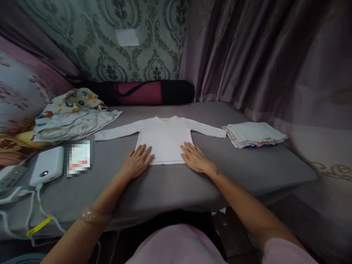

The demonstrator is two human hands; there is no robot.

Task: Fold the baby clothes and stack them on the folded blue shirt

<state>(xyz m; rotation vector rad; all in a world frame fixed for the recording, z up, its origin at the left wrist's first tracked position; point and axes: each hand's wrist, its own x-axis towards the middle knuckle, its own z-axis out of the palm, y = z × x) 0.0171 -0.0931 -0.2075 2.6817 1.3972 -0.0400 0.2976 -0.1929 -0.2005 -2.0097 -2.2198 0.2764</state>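
Observation:
A small white long-sleeved shirt [165, 141] lies spread flat on the grey-covered surface, both sleeves stretched out sideways and the neck at the far end. My left hand [138, 161] rests flat on its lower left corner, fingers apart. On the lower right corner lies my right hand [194, 157], also flat with fingers spread. Neither hand grasps the cloth. The tip of the right sleeve reaches a stack of folded clothes [255, 134].
Patterned cloths [74, 117] lie in a loose heap at the left. Nearer are a white power bank [46, 165] with cables, a power strip [12, 176] and a blurred-out card [79, 157]. A black and maroon roll-shaped bag [143, 92] lies along the wall; curtains [275, 66] hang at right.

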